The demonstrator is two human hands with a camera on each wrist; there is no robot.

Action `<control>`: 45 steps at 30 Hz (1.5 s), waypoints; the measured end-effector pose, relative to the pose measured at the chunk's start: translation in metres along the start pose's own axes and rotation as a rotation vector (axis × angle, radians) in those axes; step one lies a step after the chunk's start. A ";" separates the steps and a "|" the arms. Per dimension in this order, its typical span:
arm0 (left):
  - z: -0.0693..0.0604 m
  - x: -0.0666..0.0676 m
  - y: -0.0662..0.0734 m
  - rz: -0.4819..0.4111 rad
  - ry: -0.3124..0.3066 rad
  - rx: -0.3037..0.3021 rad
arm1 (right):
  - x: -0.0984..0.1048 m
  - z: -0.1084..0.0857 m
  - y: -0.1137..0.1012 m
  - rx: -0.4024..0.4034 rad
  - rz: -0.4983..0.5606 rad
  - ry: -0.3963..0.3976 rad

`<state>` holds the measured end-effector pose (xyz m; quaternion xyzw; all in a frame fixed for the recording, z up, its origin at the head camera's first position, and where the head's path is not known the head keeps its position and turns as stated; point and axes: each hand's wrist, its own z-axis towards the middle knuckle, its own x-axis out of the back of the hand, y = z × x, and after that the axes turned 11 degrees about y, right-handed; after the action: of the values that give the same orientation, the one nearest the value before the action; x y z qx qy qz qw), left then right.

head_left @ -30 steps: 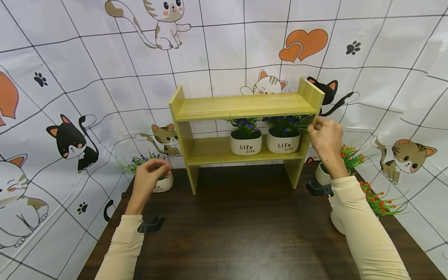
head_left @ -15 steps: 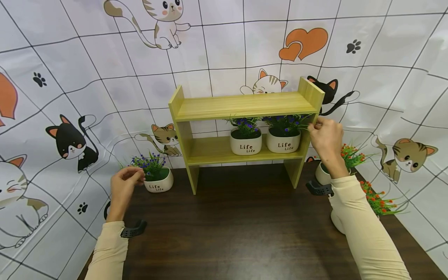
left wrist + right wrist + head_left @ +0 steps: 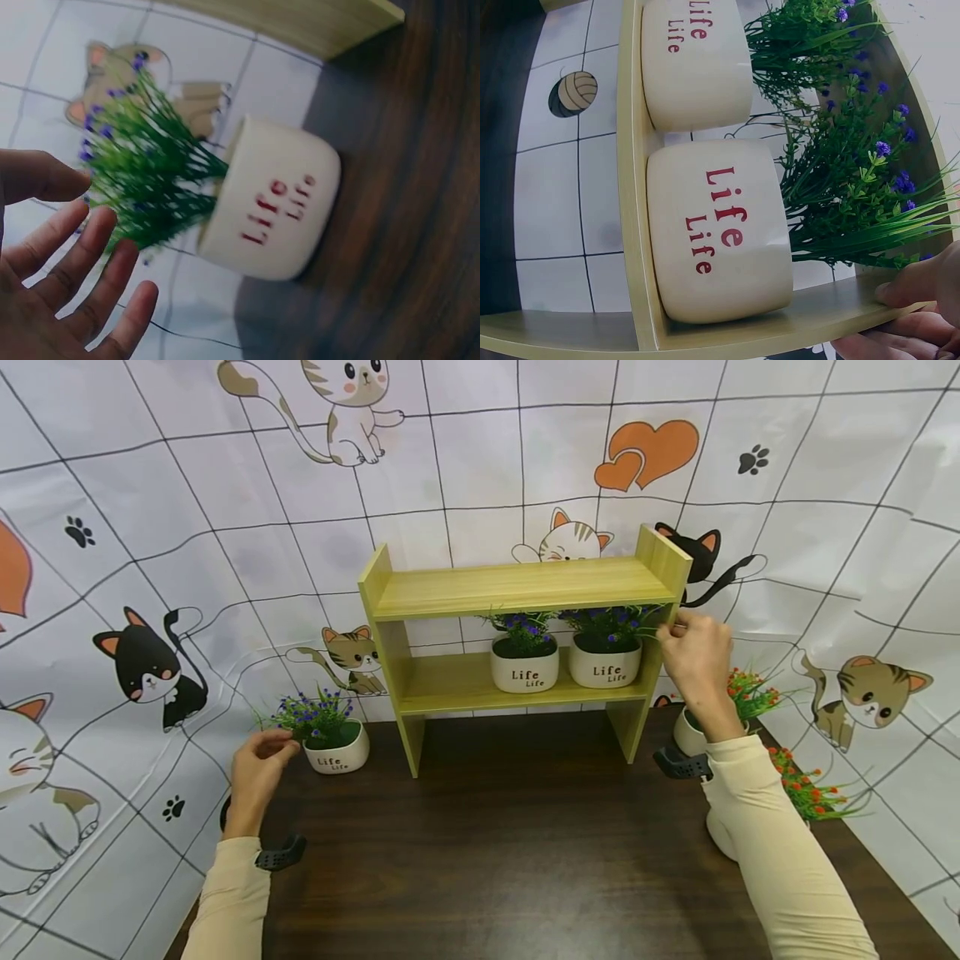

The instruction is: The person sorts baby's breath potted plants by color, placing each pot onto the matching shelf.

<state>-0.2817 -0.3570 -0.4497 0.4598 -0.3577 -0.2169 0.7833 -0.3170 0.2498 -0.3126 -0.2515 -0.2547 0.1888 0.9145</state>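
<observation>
My left hand is beside a white "Life" pot of purple flowers on the table. In the left wrist view its fingers are loosely spread near the green leaves, holding nothing; whether a fingertip brushes them I cannot tell. My right hand grips the right side panel of a light wooden shelf, thumb inside and fingers outside. On the shelf's middle board stand two more purple-flower pots, the left one and the right one. The right one is nearest that hand.
Two pots with orange-red flowers, a rear one and a front one, stand right of the shelf, partly behind my right arm. The dark wooden table reaches a wall covering printed with cats.
My left hand has drawn left and down, away from in front of the left pot, which now shows fully. My right hand stays on the shelf panel.
</observation>
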 end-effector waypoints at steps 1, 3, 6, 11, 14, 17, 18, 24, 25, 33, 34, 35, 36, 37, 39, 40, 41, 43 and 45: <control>0.002 -0.002 -0.004 0.026 0.000 0.001 | 0.000 0.000 0.000 0.001 0.000 0.003; 0.004 -0.006 -0.011 0.063 -0.012 0.019 | -0.001 0.001 0.001 0.005 -0.003 0.009; 0.007 -0.012 -0.020 0.090 -0.041 0.059 | -0.001 0.001 0.001 0.009 -0.007 0.016; 0.012 -0.021 -0.030 0.096 -0.092 0.116 | -0.001 0.000 0.001 0.013 -0.006 0.019; 0.014 -0.026 -0.035 0.074 -0.114 0.141 | -0.001 0.000 0.001 0.011 -0.004 0.018; 0.016 -0.028 -0.037 0.043 -0.138 0.166 | -0.001 0.000 0.000 0.008 0.000 0.013; 0.017 -0.029 -0.038 0.036 -0.151 0.174 | -0.001 0.001 0.000 0.007 0.000 0.011; 0.018 -0.033 -0.039 -0.032 -0.241 0.222 | -0.002 0.001 -0.001 0.006 -0.001 0.004; 0.018 -0.034 -0.039 -0.045 -0.253 0.225 | -0.002 0.001 -0.001 0.006 -0.001 0.006; 0.014 -0.055 -0.047 -0.134 -0.294 0.182 | -0.001 0.000 0.001 0.005 0.003 0.010; 0.014 -0.057 -0.048 -0.141 -0.293 0.170 | -0.001 0.001 0.001 0.006 0.004 0.011; 0.013 -0.059 -0.049 -0.146 -0.289 0.159 | -0.001 0.001 0.001 0.005 0.006 0.011; 0.012 -0.061 -0.049 -0.135 -0.287 0.151 | -0.001 0.001 0.001 0.005 0.005 0.010; 0.011 -0.061 -0.049 -0.113 -0.283 0.148 | -0.001 0.001 0.001 0.004 0.003 0.008; 0.008 -0.062 -0.050 -0.059 -0.281 0.150 | -0.001 0.001 0.001 0.002 -0.001 0.003; 0.007 -0.062 -0.050 -0.024 -0.285 0.158 | -0.001 0.000 0.001 0.000 -0.003 0.000; 0.006 -0.062 -0.051 0.004 -0.289 0.164 | -0.001 0.000 0.001 -0.001 -0.004 -0.003; 0.004 -0.062 -0.051 0.036 -0.304 0.174 | -0.001 0.000 0.001 -0.003 -0.006 -0.006; 0.003 -0.062 -0.051 0.040 -0.313 0.178 | -0.001 0.000 0.002 -0.002 -0.004 -0.005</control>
<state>-0.3254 -0.3421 -0.5159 0.4806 -0.5023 -0.2377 0.6784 -0.3178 0.2508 -0.3136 -0.2513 -0.2574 0.1875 0.9140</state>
